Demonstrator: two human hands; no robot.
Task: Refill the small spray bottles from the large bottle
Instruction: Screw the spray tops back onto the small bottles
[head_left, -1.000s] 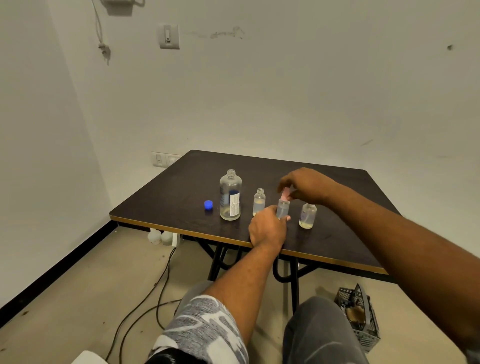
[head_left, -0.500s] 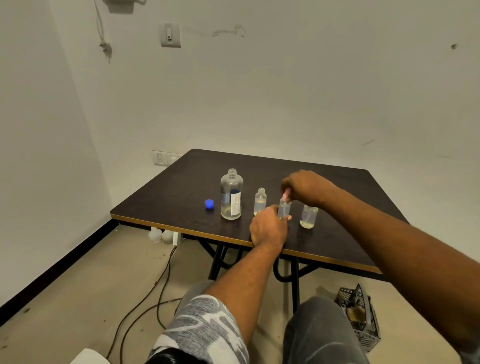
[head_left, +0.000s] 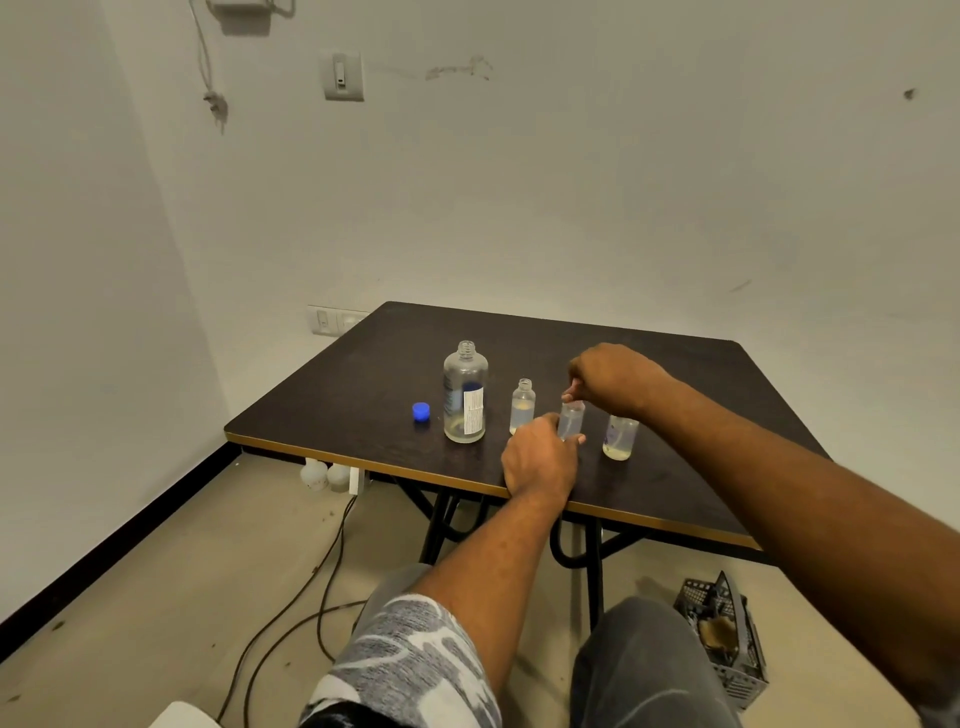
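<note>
A large clear bottle (head_left: 465, 393) with a white label stands uncapped on the dark table (head_left: 363, 364); its blue cap (head_left: 421, 411) lies to its left. Three small clear bottles stand to its right. The left small bottle (head_left: 522, 406) is open and untouched. My left hand (head_left: 543, 457) grips the middle small bottle (head_left: 571, 419) at its base. My right hand (head_left: 613, 376) pinches a pale pink spray top (head_left: 573, 388) just above that bottle's neck. The right small bottle (head_left: 619, 439) holds yellowish liquid and stands partly behind my right wrist.
The table's near edge has a tan trim. On the floor lie cables (head_left: 291, 597) at the left, two white bottles (head_left: 324, 475) under the table edge, and a dark plastic crate (head_left: 724, 631) at the right. My knees are below the table.
My right hand has moved the pink spray top slightly while staying over the middle small bottle. My left hand keeps its hold on that bottle.
</note>
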